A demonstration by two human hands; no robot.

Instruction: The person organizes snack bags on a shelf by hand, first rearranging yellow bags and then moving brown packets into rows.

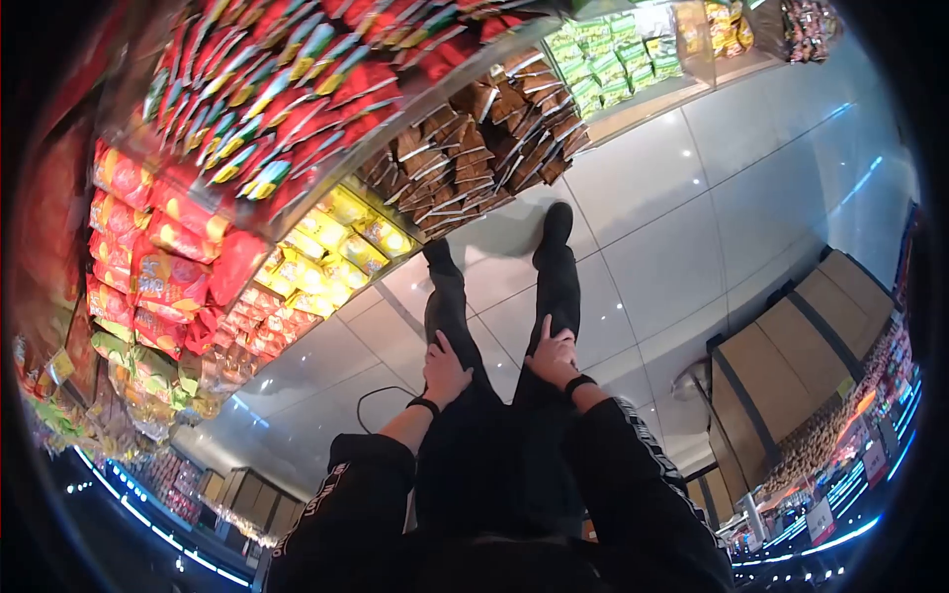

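Pale floor tiles (pixel 672 222) spread across upper right; brown packets (pixel 474 148) crowd upper centre. Dark trousers (pixel 489 395), centre, bear left hand (pixel 448 373) and right hand (pixel 554 358), both relaxed, grasping nothing visible. The left shoe (pixel 437 255), near the packets, could knock them through a careless step.

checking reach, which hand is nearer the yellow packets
Left. The left hand rests on the left leg, closer to the yellow packets; the right hand rests on the right leg, farther away.
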